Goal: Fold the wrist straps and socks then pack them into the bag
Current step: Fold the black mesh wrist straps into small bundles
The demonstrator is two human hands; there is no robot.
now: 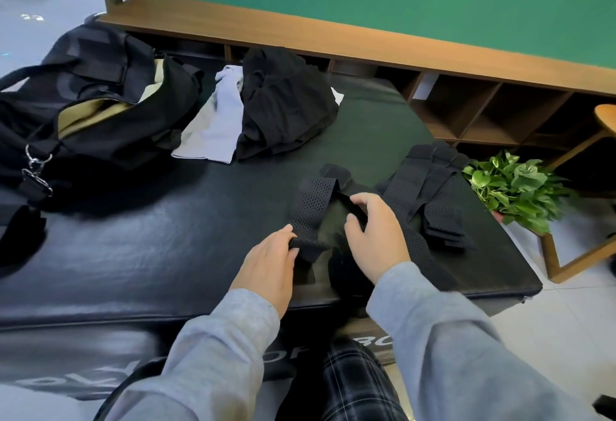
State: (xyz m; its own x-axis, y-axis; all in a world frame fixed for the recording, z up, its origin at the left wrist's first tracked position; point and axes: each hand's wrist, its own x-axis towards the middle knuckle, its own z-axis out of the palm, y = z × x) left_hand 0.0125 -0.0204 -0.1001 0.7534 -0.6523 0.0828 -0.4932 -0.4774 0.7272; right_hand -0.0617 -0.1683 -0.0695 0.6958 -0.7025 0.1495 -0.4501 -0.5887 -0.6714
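Folding of a perforated black wrist strap (313, 204) on the black padded mat (166, 254) was judged to be in hand. Its near end was pinched by the left hand (270, 264); its narrow band was held under the curled fingers of the right hand (373, 230). More straps (433, 187) lay just beside, the open duffel bag (93, 114) well apart. Doubling the end over was judged to be called for next.

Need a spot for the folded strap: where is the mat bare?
Bare mat lies between the bag and left hand. It is crowded right of the right hand, where strap piles lie.
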